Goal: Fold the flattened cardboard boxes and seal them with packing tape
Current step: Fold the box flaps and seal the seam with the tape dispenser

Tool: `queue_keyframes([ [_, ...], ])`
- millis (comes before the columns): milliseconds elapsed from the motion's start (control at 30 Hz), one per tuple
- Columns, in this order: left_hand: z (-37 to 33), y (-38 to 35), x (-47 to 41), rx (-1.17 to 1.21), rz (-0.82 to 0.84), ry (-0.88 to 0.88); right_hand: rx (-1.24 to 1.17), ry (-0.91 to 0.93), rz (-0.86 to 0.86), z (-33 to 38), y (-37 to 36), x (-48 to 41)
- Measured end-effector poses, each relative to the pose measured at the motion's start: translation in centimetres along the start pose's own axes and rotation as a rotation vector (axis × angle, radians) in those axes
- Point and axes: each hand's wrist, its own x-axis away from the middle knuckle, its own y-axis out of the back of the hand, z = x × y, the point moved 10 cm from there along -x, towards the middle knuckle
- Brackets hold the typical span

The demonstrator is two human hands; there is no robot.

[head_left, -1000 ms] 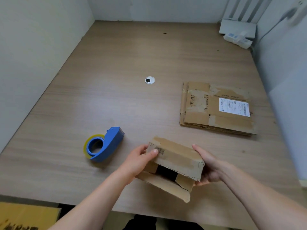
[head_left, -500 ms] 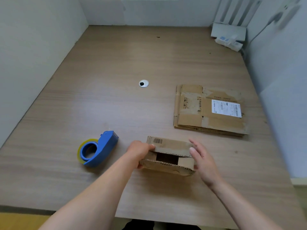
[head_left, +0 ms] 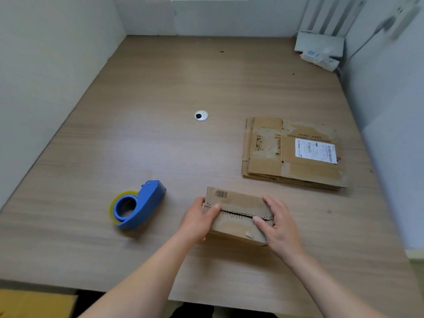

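Left hand (head_left: 197,222) gripping the box (head_left: 238,200) end, right hand (head_left: 277,228) fingers flat on its flaps: hold the seam tight before taping

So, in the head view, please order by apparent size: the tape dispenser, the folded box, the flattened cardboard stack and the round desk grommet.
1. flattened cardboard stack
2. folded box, only a little ahead of the next
3. tape dispenser
4. desk grommet, clearly smallest

Left hand (head_left: 199,220) and right hand (head_left: 276,226) press small box (head_left: 238,213) flaps closed on surface (head_left: 160,138); tape dispenser (head_left: 140,204) left, flattened boxes (head_left: 291,152) beyond.
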Motion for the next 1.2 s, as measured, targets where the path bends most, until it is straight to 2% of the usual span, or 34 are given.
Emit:
queue_keyframes([
  [133,1.7,-0.1,0.5,0.002,-0.069,0.0,-0.102,-0.042,0.032,0.4,-1.0,0.2],
  [333,3.3,2.0,1.5,-0.109,-0.262,-0.027,-0.009,-0.057,-0.06,2.5,-3.3,0.1],
  [500,2.7,3.0,0.9,-0.073,-0.192,-0.045,0.001,-0.089,-0.11,2.1,-3.3,0.2],
  [533,2.4,4.0,1.0,-0.088,-0.221,-0.075,-0.004,-0.093,-0.118,2.0,-3.2,0.2],
  [667,0.9,11.3,3.8,-0.38,-0.609,-0.392,-0.02,-0.088,-0.163,1.9,-2.7,0.4],
  [700,1.6,12.7,4.2,-0.468,-0.673,-0.414,-0.024,-0.093,-0.181,1.8,-2.6,0.4],
  [767,4.2,14.8,3.5,-0.62,-0.658,-0.302,-0.026,-0.095,-0.205,1.6,-2.5,0.6],
  [867,8.1,15.8,1.6,-0.747,-0.529,-0.112,-0.027,-0.09,-0.217,1.4,-2.5,0.6],
  [1033,9.6,17.5,-0.1,-0.534,-0.484,-0.062,0.029,-0.066,-0.213,1.9,-2.8,0.5],
  [1100,8.8,17.8,-0.4,-0.55,-0.475,-0.123,0.087,-0.049,-0.233,2.4,-2.5,0.4],
  [1200,5.5,18.0,1.1,-0.437,-0.488,-0.409,0.207,-0.007,-0.274,3.6,-2.1,0.5],
])
